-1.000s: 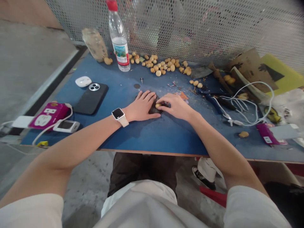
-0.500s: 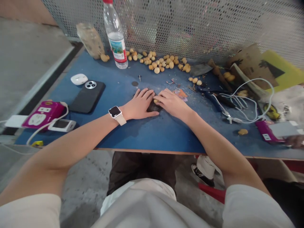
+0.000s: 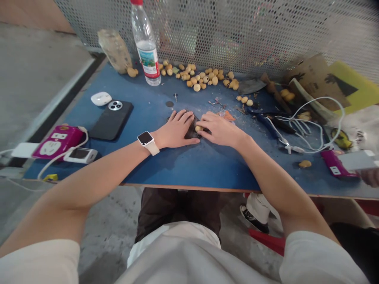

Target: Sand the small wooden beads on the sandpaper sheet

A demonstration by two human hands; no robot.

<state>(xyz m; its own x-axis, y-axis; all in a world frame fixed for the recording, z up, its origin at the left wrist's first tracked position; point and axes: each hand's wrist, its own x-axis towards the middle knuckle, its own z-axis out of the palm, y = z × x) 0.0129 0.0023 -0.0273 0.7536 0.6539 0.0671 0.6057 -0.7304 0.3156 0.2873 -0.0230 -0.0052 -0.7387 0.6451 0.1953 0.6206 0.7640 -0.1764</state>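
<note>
My left hand (image 3: 179,131) lies palm down with fingers spread over a dark piece (image 3: 192,132) on the blue table (image 3: 177,169). Only part of that dark piece shows between my hands. My right hand (image 3: 219,128) has its fingers closed on a small tan gourd (image 3: 199,128), held against the dark piece. Many similar small gourds (image 3: 197,87) are heaped behind, along the metal mesh. A dark round disc (image 3: 169,104) and a small screw-like metal part (image 3: 175,97) lie beyond my left hand.
A water bottle (image 3: 149,63) and a filled plastic bag (image 3: 115,51) stand at the back left. A phone (image 3: 111,122), white case (image 3: 101,98) and purple power strip (image 3: 56,142) lie left. Pliers (image 3: 268,124), a looped white cable (image 3: 321,130) and another person's hand (image 3: 370,176) are right.
The fingers of my right hand have shifted slightly, and more of the small gourd shows between them. My left hand stays flat. The whole view has moved a little.
</note>
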